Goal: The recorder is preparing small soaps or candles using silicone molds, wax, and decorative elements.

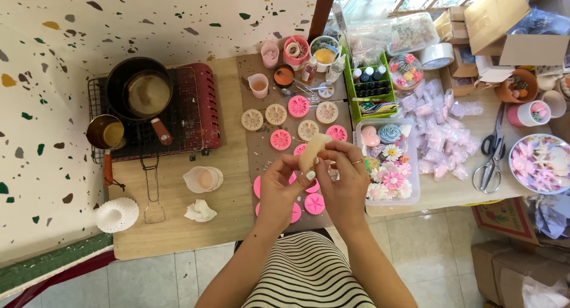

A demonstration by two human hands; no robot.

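Note:
Both hands hold a pale cream silicone mould (313, 152) up above the table. My left hand (284, 183) grips its lower left side. On its right edge my right hand (344, 176), with a ring on one finger, pinches it. Below and behind the hands lie several round pink and cream flower moulds (298, 106) on a brown mat (252, 67). Just to the right stands a clear tray (415, 195) filled with finished flower-shaped pieces.
A red camp stove (205, 106) with a dark pot (141, 91) and small saucepan (107, 133) sits at left. A green box of bottles (371, 85), pink wrapped pieces (436, 133), scissors (491, 159), a plate of shells (543, 162) and cardboard boxes fill the right.

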